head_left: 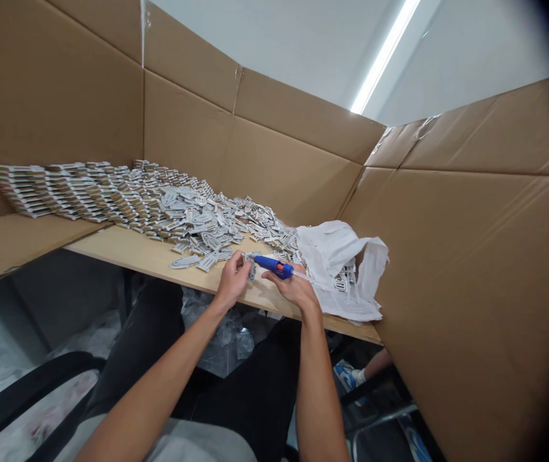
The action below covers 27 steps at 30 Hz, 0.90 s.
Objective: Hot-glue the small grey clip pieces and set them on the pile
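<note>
- The left hand (232, 280) has its fingers pinched on a small grey flat piece (252, 271), held up over the front of the desk (130, 249).
- The right hand (298, 290) has its fingers wrapped around a blue plastic glue gun with an orange part (274, 265). Its tip points at the small piece. I cannot tell if they touch.
- The tip may be hot. If the gun slips or the left fingers slide too near, they could get burned.
- If the gun is squeezed too hard, too much glue could come out and drip on the desk or stick to the fingers.
- The held piece is small, so a loose pinch could let it drop off the near edge of the desk.
- The big messy heap of loose grey flat pieces (201, 221) could slide if an arm bumps it.
- The long, neat rows of stacked pieces (62, 186) lean like fallen dominoes. A knock could tip them.
- The crumpled white sack (334, 239) lies near the right hand. Its loose folds could catch the gun.
- The desk is pale, smooth and looks like wood.
- The loose pieces look thin and stiff, and many have slots or loops.
- The sack is soft and wrinkly.
- Tall brown cardboard walls (293, 154) stand around the desk, flat with straight fold lines.
</note>
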### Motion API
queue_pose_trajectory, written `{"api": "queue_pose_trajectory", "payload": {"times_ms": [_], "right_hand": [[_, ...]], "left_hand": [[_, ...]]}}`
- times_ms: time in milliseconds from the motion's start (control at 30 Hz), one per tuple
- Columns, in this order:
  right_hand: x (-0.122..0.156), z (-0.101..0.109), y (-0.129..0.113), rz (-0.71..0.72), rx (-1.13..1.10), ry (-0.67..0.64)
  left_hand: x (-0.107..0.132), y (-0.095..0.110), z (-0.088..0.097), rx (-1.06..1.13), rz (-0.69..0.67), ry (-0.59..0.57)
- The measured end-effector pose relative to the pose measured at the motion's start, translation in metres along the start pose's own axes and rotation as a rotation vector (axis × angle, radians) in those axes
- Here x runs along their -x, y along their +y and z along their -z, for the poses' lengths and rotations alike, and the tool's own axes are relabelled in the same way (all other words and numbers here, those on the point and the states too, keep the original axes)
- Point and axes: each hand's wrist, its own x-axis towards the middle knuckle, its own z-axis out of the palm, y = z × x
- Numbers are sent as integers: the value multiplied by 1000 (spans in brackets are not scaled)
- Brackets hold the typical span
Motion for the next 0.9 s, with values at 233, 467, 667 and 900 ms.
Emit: {"api": "queue_pose_trajectory", "payload": {"times_ms": [233,467,667,900], "right_hand": [[-1,-1,3,-7,32,2],[-2,-1,-6,120,118,-52],[-2,-2,-12,161,195,-58],[-3,-6,-16,74,-8,229]], "left_hand": [[0,1,0,-20,-6,22],[-1,-5,1,-76,-27,38],[-2,-7,2,-80,-15,29],[-1,-10,1,-31,33,29]]}}
